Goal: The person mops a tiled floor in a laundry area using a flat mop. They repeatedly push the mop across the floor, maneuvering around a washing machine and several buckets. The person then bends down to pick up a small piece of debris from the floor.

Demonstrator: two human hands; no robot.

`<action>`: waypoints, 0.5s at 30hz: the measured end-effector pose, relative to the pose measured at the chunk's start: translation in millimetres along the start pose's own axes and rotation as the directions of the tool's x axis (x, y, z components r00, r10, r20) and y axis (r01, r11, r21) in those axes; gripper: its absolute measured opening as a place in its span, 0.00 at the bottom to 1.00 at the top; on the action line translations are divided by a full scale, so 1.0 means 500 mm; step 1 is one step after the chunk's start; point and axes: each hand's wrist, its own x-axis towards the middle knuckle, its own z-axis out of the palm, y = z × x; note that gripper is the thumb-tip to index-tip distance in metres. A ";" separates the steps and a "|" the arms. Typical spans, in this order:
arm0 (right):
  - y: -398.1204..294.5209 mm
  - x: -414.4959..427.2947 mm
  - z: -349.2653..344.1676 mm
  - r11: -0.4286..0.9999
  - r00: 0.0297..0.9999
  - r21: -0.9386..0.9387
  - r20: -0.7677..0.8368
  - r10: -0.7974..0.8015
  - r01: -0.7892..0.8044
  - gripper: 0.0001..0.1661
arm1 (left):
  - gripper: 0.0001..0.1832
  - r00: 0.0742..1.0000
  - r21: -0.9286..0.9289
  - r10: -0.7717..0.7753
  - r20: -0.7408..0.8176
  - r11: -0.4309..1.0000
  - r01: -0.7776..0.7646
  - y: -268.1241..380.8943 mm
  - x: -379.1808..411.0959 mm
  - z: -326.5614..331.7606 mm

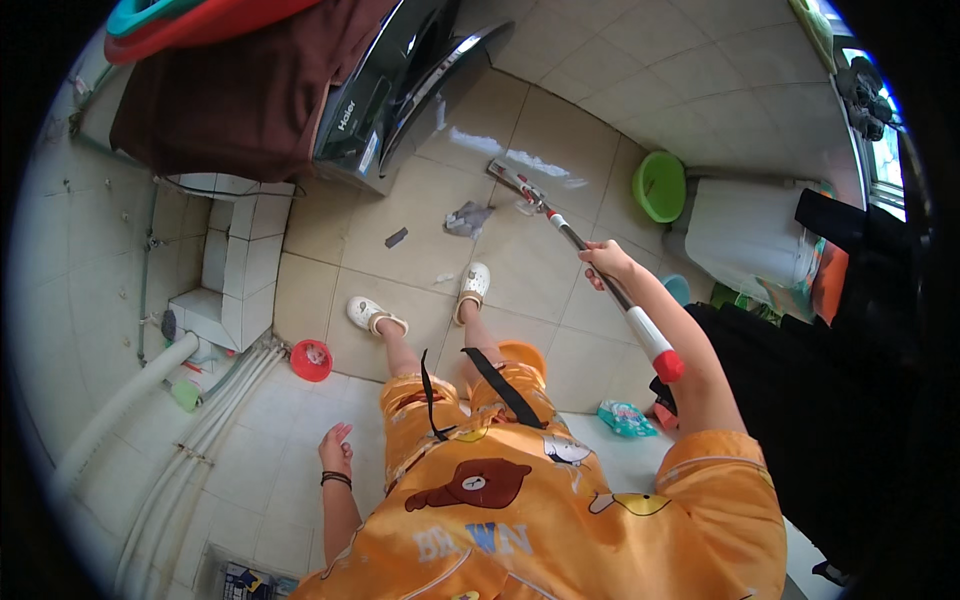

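My right hand (609,262) grips the grey pole of a long-handled mop (626,296) with white and red fittings. Its narrow flat head (510,176) rests on the beige tiled floor (420,187), beside bright streaks of reflected light. My left hand (336,448) hangs by my side with loosely bent fingers and holds nothing. Between the mop head and my white clogs (474,282) lies a crumpled grey cloth or bag (468,220). A small dark grey strip (396,238) is on the tiles to its left.
A Haier washing machine (356,120) with its door ajar stands at upper left under a brown cloth (225,112). A green basin (660,187) leans near a whitish container (742,232) at right. Left are a red bowl (311,361), white pipes (217,420) and a tiled ledge (217,315).
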 end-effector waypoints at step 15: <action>0.160 -0.117 0.168 0.995 0.994 0.009 0.044 0.097 -0.097 0.15 | 0.15 1.000 0.056 0.015 0.015 0.998 -0.016 0.044 -0.023 -0.066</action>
